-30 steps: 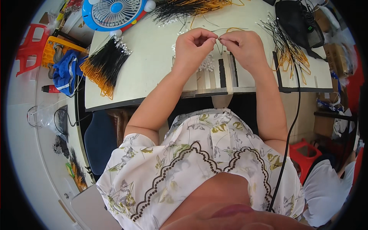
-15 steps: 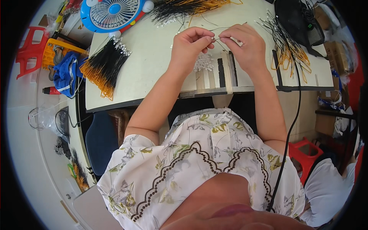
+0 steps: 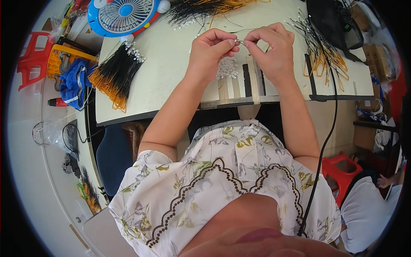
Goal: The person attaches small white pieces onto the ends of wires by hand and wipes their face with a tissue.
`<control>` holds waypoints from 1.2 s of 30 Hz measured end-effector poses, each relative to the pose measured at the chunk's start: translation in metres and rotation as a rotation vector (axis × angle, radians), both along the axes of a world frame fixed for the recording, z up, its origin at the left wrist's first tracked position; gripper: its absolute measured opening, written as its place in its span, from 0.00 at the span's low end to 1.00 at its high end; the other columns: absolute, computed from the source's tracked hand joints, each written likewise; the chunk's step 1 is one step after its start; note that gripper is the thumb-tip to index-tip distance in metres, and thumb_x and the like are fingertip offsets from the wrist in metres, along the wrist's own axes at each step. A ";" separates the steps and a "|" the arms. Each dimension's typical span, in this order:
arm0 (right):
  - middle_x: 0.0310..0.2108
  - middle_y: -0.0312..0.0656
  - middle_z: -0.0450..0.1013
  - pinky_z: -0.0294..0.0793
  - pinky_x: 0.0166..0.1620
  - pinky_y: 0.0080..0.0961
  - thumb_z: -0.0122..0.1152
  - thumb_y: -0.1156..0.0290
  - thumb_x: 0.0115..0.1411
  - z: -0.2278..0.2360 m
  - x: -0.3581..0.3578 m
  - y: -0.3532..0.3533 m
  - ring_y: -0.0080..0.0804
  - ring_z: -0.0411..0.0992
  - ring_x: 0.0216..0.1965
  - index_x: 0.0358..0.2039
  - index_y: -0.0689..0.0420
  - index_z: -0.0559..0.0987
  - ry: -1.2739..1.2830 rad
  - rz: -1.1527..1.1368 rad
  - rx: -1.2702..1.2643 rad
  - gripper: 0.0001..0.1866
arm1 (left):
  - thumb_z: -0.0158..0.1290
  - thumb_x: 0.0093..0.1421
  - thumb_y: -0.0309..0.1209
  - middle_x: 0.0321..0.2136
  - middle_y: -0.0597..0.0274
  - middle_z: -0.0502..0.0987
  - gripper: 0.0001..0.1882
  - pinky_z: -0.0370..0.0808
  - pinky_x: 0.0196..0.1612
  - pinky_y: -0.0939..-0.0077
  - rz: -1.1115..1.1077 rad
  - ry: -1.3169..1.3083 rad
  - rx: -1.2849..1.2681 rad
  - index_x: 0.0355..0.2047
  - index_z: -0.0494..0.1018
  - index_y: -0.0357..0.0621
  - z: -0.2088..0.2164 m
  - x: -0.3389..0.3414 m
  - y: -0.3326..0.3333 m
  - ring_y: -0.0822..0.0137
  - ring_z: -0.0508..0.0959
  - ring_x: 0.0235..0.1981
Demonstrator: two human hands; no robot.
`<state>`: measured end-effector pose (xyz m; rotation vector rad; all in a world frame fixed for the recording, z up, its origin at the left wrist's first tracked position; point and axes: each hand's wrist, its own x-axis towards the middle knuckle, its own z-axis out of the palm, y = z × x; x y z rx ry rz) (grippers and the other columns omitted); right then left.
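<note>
Closely pinched, a thin dark wire [image 3: 241,42] spans two sets of fingertips

The left hand [image 3: 211,50] grips narrowly, thumb pressed to forefinger, with the other fingers curled beneath. A small pale bit shows at its tip, too small to make out. Just beside it, the right hand [image 3: 274,49] closes thumb and forefinger on the same wire, its remaining fingers bent. The wire sits in the short gap between the two, above the table. Farther up, a thin dark strand [image 3: 245,30] also runs between the hands; whether it is part of the same wire, I cannot tell.

Below the hands, small white pieces [image 3: 227,68] lie in a heap on the pale tabletop [image 3: 169,55]. Beside the heap, toward the near edge, pale and black strips [image 3: 247,81] run side by side.

To the left lies a thick bundle of black wires [image 3: 120,64] with orange looped ends and white tips; a blue and white fan [image 3: 126,10] stands just beyond it. Another bundle [image 3: 197,12] lies past the hands, and a looser spread of wires [image 3: 322,53] on the right, near a black bag [image 3: 327,23].

Off the table, a red stool [image 3: 34,55] shows at far left and another person's hand [image 3: 383,181] at far right.
</note>
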<state>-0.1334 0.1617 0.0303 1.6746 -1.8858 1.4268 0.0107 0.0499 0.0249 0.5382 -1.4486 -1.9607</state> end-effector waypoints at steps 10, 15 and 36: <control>0.26 0.22 0.77 0.56 0.50 0.30 0.68 0.72 0.49 -0.001 0.001 0.001 0.23 0.68 0.36 0.25 0.49 0.82 -0.057 0.015 0.004 0.03 | 0.57 0.58 0.20 0.31 0.58 0.80 0.06 0.78 0.35 0.81 -0.016 0.016 0.044 0.37 0.77 0.35 -0.001 -0.001 0.000 0.70 0.81 0.31; 0.26 0.22 0.77 0.55 0.50 0.30 0.68 0.72 0.49 -0.003 0.000 0.001 0.23 0.68 0.36 0.25 0.49 0.82 -0.034 0.018 -0.017 0.03 | 0.57 0.58 0.20 0.31 0.58 0.80 0.06 0.78 0.35 0.81 -0.039 0.017 0.075 0.37 0.77 0.35 -0.002 0.000 -0.001 0.70 0.81 0.31; 0.31 0.32 0.77 0.64 0.35 0.18 0.65 0.74 0.56 -0.003 -0.065 0.043 0.18 0.68 0.32 0.30 0.58 0.81 -0.582 0.251 0.278 0.03 | 0.55 0.58 0.20 0.30 0.60 0.79 0.04 0.74 0.35 0.80 0.252 0.077 -0.116 0.34 0.76 0.36 0.007 0.024 -0.042 0.72 0.78 0.30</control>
